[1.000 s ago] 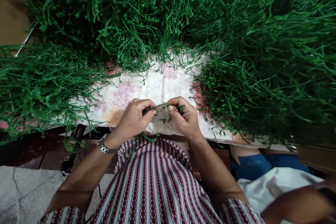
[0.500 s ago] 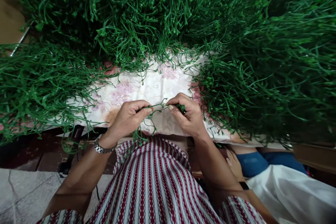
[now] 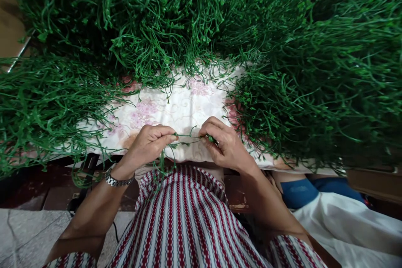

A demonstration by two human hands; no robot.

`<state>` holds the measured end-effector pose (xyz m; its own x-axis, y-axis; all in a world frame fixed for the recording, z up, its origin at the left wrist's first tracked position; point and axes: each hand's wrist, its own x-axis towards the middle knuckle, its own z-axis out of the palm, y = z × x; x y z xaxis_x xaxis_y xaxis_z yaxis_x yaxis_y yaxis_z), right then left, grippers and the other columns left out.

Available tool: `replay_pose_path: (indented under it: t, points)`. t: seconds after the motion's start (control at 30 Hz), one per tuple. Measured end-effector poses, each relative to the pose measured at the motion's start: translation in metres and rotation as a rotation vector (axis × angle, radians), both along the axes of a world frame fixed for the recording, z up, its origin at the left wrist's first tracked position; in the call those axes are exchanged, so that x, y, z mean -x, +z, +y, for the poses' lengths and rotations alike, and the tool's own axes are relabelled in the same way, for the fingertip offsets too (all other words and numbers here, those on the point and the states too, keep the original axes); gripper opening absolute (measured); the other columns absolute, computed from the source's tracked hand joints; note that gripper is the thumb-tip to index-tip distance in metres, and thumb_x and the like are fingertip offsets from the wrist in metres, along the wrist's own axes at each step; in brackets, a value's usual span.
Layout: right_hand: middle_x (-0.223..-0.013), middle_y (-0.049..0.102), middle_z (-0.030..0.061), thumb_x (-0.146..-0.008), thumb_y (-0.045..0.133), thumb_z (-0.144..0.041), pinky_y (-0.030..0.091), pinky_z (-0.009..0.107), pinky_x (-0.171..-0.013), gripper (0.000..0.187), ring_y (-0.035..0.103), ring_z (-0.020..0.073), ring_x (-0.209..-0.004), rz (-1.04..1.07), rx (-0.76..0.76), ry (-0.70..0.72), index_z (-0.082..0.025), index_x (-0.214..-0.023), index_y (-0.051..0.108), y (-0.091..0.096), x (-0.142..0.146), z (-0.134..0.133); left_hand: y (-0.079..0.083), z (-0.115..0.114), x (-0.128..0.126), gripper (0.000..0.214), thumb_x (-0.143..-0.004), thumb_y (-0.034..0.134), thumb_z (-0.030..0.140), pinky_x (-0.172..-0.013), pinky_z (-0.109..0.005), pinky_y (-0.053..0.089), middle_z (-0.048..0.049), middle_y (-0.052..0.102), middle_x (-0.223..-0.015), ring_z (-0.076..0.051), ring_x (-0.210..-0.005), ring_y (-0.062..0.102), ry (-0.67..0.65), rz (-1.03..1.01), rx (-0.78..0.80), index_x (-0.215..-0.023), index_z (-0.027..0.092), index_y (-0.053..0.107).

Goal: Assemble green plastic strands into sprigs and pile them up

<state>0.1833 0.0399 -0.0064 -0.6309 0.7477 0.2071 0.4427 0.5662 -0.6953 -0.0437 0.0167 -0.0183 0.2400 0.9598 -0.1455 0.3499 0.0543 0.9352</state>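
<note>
head view — my left hand point(image 3: 147, 144) and right hand point(image 3: 224, 146) each pinch one end of a thin stem point(image 3: 188, 136), fingers clamped, just above the cloth point(image 3: 182, 109). i judge it a pull in hand — next calls for even, firm pinches.

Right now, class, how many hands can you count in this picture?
2. The left hand pinches one end of a green stem over the floral cloth; the right hand pinches the other end. A neighbour's blue clothing shows at lower right; any hands there are hidden.
</note>
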Motion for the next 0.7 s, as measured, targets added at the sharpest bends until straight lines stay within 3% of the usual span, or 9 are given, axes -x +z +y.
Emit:
replay_pose_path:
  t: [0.13,0.27,0.33,0.47,0.57,0.7]
  points:
    - [-0.088,0.059,0.0067,-0.081,0.049,-0.012,0.042,0.027,-0.072,0.011,0.054,0.0146,-0.08,0.156,0.239,0.002,-0.014,-0.089,0.056,0.003,0.0,-0.001,0.003,0.005,-0.004,0.022,-0.078,0.058,0.03,-0.049,-0.02,0.03,0.002,0.048,-0.051,-0.008,-0.051,0.04,0.0,-0.003,-0.016,-0.065,0.013,0.066]
    - [-0.079,0.061,0.0035,-0.087,0.051,-0.028,0.037,0.019,-0.051,0.014,0.044,0.006,-0.053,0.49,0.636,-0.043,-0.014,-0.085,0.053,0.0,0.009,0.0,0.008,0.009,-0.012,0.02,-0.078,0.057,0.029,-0.046,-0.019,0.027,0.0036,0.043,-0.051,-0.007,-0.05,0.037,0.032,0.006,-0.012,-0.068,0.013,0.065]
    - [-0.076,0.06,0.0021,-0.085,0.055,-0.032,0.033,0.018,-0.046,0.018,0.04,0.0043,-0.049,0.606,0.756,-0.057,-0.014,-0.084,0.051,-0.003,0.013,0.0,0.009,0.009,-0.013,0.02,-0.079,0.056,0.028,-0.045,-0.018,0.026,0.0042,0.042,-0.051,-0.007,-0.049,0.036,0.024,0.005,-0.01,-0.069,0.013,0.064]
    - [-0.081,0.058,0.0019,-0.084,0.057,-0.032,0.031,0.017,-0.044,0.02,0.04,0.0033,-0.048,0.708,0.883,-0.019,-0.015,-0.083,0.048,-0.007,0.016,-0.003,0.01,0.007,-0.013,0.02,-0.08,0.054,0.026,-0.044,-0.018,0.025,0.0047,0.042,-0.051,-0.006,-0.049,0.035,0.007,0.01,-0.039,-0.067,0.013,0.062]
    - [-0.073,0.053,-0.002,-0.085,0.056,-0.034,0.025,0.016,-0.041,0.021,0.034,0.0024,-0.045,0.741,0.96,0.015,-0.017,-0.084,0.045,-0.009,0.014,-0.005,0.012,0.006,-0.011,0.02,-0.081,0.054,0.026,-0.045,-0.018,0.027,0.0042,0.047,-0.052,-0.006,-0.05,0.038,-0.001,0.024,-0.062,-0.068,0.014,0.063]
    - [-0.062,0.04,-0.0061,-0.087,0.053,-0.036,0.021,0.016,-0.043,0.021,0.027,0.0031,-0.046,0.611,0.945,0.035,-0.016,-0.086,0.046,-0.007,0.007,-0.006,0.014,0.006,-0.007,0.019,-0.082,0.054,0.026,-0.052,-0.02,0.034,0.0016,0.056,-0.058,-0.009,-0.057,0.048,-0.04,0.097,-0.141,-0.072,0.014,0.065]
